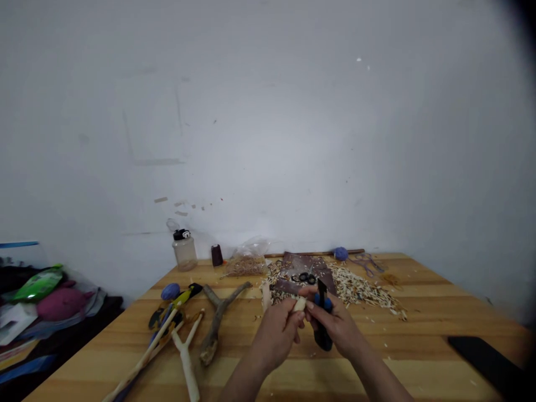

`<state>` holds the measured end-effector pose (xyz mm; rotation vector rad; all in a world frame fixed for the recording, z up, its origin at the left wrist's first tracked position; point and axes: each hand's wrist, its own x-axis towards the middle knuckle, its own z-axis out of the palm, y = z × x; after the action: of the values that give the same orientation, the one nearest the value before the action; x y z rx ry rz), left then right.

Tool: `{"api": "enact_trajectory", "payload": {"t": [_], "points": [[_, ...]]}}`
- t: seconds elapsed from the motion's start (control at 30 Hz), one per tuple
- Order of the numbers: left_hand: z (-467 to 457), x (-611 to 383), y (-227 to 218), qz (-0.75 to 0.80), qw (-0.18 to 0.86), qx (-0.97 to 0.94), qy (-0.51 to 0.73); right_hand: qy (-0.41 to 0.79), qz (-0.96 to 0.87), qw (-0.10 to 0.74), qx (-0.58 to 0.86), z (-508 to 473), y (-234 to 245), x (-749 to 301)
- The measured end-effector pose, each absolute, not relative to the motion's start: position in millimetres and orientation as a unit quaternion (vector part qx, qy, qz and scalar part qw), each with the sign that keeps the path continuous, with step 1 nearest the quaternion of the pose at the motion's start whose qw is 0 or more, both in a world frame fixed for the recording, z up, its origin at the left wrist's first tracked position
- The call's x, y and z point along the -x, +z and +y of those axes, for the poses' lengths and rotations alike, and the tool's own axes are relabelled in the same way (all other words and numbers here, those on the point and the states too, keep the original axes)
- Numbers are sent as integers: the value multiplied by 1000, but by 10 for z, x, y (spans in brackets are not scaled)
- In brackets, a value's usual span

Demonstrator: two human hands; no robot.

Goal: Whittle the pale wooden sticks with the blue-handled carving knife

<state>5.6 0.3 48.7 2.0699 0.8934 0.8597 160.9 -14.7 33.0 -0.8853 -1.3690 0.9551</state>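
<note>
Over the wooden table (419,312) my left hand (278,329) is closed round a short pale piece of wood (298,304) whose tip pokes out above the fingers. My right hand (335,324) grips a knife with a blue and black handle (322,318), its dark blade pointing up beside the wood tip. The two hands touch each other at the thumbs. A heap of wood shavings (355,287) lies just beyond them.
Left of my hands lie a forked bark-covered branch (218,318), peeled forked sticks (184,352) and a yellow-handled tool (184,296). Behind stand a plastic jar (184,250), a dark spool (216,255), a clear bag (247,259), a brown sheet (307,268). A black phone (486,360) lies right.
</note>
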Motion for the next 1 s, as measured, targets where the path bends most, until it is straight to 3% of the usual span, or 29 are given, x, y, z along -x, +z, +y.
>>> {"api": "enact_trajectory", "payload": {"t": [0.07,0.2,0.47,0.67,1.0], "points": [[0,-73,490,379,278,-812,346,351,-604,582,417,-128,304,-1624],[-33,-99,548,452,152,-815,329,107,-677,507,522,-111,256,-1655],[-59,-137,543,515,140,-800,276,-151,-709,314,614,-184,283,-1603],[-68,-171,495,553,116,-787,247,-187,-698,259,641,-163,263,-1569],[25,-183,441,598,95,-774,185,-122,-699,180,681,-131,263,-1500]]}}
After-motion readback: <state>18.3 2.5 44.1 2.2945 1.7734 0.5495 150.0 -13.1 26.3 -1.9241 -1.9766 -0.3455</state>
